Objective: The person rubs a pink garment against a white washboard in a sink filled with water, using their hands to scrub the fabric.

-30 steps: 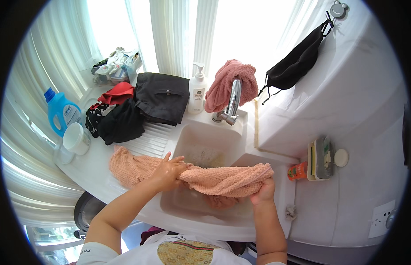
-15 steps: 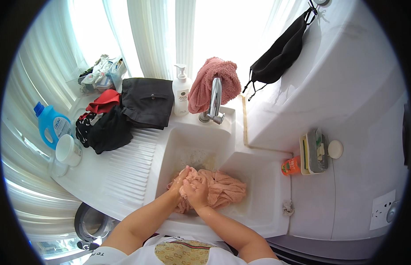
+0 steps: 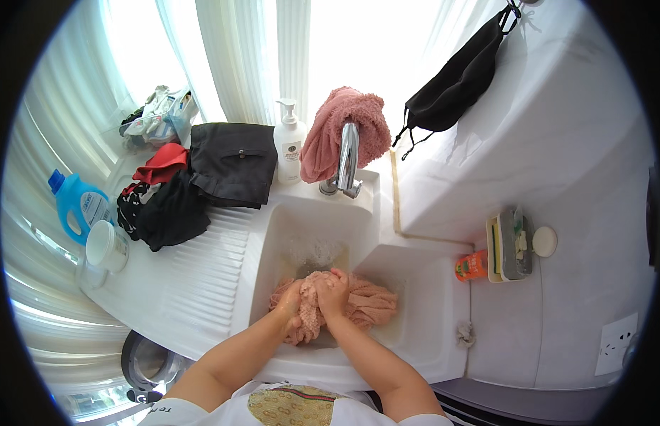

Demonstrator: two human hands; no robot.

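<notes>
Wet peach-pink fleecy cloth (image 3: 371, 304) lies bunched in the white sink (image 3: 423, 348), with a little cloudy water around it. My left hand (image 3: 290, 301) grips the bunch on its left side. Close beside it, my right hand (image 3: 333, 290) is closed over another fold, its fingers wrapped round the fabric. Part of the cloth bulges between the two hands, and some fingertips are buried in it. Behind the basin stands a chrome faucet (image 3: 349, 153) with a darker pink towel (image 3: 328, 145) draped over it.
Left of the basin, a ribbed washboard (image 3: 213, 266) slopes beside dark folded trousers (image 3: 234, 165), a black garment (image 3: 175, 216), a white tub (image 3: 107, 246) and a blue detergent bottle (image 3: 81, 206). A pump bottle (image 3: 290, 149) stands by the faucet. On the right are an orange container (image 3: 472, 265) and a soap holder (image 3: 511, 245).
My hands have shifted on the cloth: the left has drawn back to the left, and the right has moved slightly up and right. The view has shifted a little.
</notes>
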